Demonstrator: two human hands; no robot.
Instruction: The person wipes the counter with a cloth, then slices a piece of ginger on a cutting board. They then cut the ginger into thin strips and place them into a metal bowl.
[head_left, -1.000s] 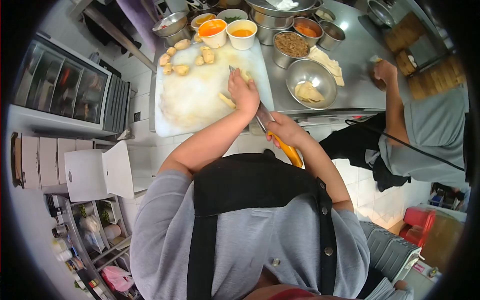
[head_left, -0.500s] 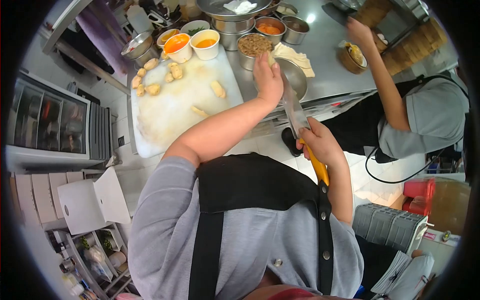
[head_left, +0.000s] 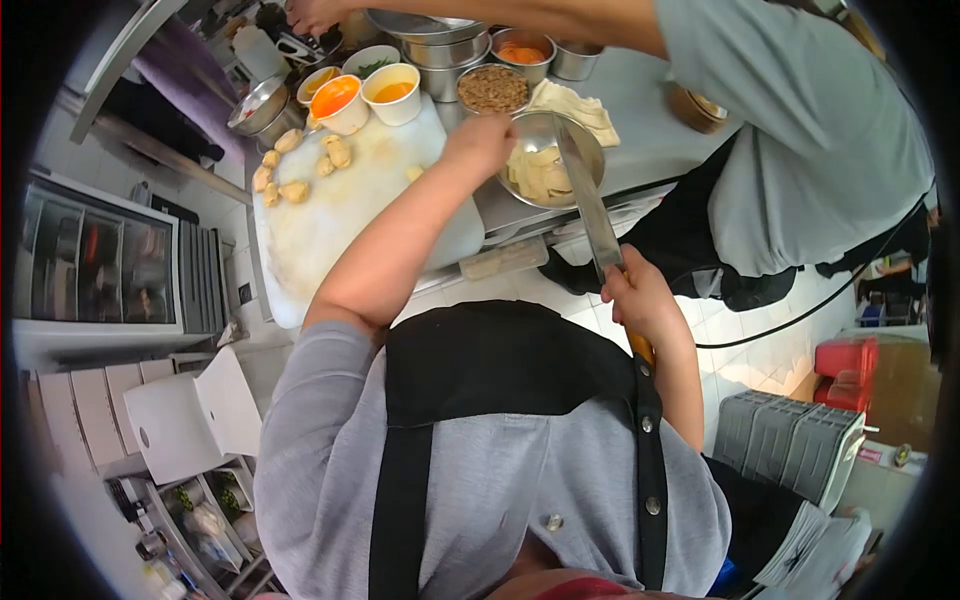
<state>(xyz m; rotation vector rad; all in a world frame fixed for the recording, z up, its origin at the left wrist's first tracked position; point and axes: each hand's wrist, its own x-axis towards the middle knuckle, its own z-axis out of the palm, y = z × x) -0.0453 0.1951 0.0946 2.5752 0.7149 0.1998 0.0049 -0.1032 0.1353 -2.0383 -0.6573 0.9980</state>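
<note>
Left hand [head_left: 485, 147], shifted from over the bowl [head_left: 593, 155] to beside its left rim, shows bent fingers, any hold indiscernible, while the right hand [head_left: 640, 292] grips the knife [head_left: 592, 210] over slices [head_left: 538, 175] inside, seemingly a transfer step whose next move calls for blade clearance.

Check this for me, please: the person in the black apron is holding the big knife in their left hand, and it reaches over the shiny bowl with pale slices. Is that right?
Not quite: the big knife is in the right hand, as the head view shows. It does reach over the shiny bowl with pale slices.
</note>
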